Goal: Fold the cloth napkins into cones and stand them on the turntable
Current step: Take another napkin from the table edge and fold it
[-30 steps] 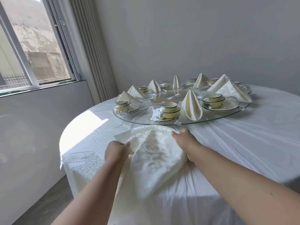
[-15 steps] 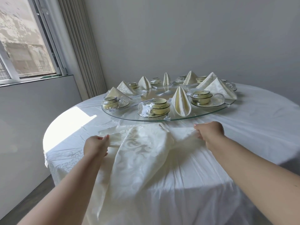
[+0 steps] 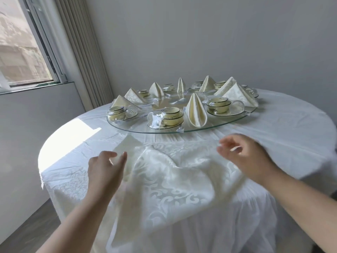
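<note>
Both hands open: left hand (image 3: 104, 168), right hand (image 3: 242, 156) flank rumpled napkin (image 3: 175, 178).

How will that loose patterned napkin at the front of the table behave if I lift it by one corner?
The napkin will probably hang limp: it lies in soft rumples and droops over the table edge. It likely takes a crease, since the folded napkins on the turntable stand as cones. It seems light, and may slide off if released.
</note>
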The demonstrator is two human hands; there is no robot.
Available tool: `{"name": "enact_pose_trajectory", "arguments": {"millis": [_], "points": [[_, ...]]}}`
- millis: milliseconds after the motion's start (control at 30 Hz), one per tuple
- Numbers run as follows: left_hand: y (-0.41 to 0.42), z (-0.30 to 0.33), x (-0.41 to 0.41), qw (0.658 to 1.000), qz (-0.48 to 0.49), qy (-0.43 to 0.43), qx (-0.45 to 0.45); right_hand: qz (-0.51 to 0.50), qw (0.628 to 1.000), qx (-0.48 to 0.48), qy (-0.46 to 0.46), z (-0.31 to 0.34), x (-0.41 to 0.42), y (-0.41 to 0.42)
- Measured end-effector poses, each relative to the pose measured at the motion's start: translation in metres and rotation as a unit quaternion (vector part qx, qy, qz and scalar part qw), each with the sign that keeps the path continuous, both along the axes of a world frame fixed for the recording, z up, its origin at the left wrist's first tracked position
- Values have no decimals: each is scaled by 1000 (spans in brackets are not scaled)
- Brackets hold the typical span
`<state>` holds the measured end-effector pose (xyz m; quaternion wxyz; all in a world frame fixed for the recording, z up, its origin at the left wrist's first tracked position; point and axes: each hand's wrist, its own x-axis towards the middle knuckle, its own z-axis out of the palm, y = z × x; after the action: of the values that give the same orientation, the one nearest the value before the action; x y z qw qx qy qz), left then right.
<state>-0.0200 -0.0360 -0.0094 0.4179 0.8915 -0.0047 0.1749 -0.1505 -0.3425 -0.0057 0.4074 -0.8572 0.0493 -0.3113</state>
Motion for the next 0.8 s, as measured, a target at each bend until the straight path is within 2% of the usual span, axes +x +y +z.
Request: {"name": "enact_pose_trajectory", "arguments": {"millis": [67, 133, 200, 233, 300, 367, 433, 500, 533, 600, 633, 700, 800], "points": [[-5, -4, -35, 999, -37, -1, 18, 92, 991, -100, -19, -19, -22, 38], [-7, -9, -55, 993, -88, 40, 69, 123, 954, -263, -77, -37, -32, 62], [-9, -10, -63, 980, -137, 67, 127, 139, 911, -364, -136, -49, -34, 81], [-10, -10, -65, 980, -154, 77, 104, 146, 893, -394, -162, -53, -33, 89], [-14, -1, -68, 968, -192, 152, -60, 156, 876, -418, -181, -58, -27, 100], [-19, 10, -67, 927, -209, 227, -215, 166, 885, -390, -192, -59, -14, 103], [-23, 24, -62, 899, -209, 259, -284, 164, 926, -297, -164, -46, 0, 100], [-27, 38, -58, 876, -219, 275, -330, 160, 981, -106, -40, -23, 10, 95], [-30, 44, -56, 870, -225, 269, -347, 171, 985, 2, 25, -13, 16, 90], [-34, 51, -54, 861, -236, 230, -386, 164, 966, 168, 105, 3, 27, 78], [-36, 53, -52, 851, -254, 220, -403, 153, 959, 207, 120, 9, 32, 72], [-40, 57, -52, 837, -301, 231, -395, 130, 962, 209, 121, 18, 39, 63], [-45, 66, -62, 855, -350, 209, -321, 107, 973, 174, 107, 24, 48, 57]]}}
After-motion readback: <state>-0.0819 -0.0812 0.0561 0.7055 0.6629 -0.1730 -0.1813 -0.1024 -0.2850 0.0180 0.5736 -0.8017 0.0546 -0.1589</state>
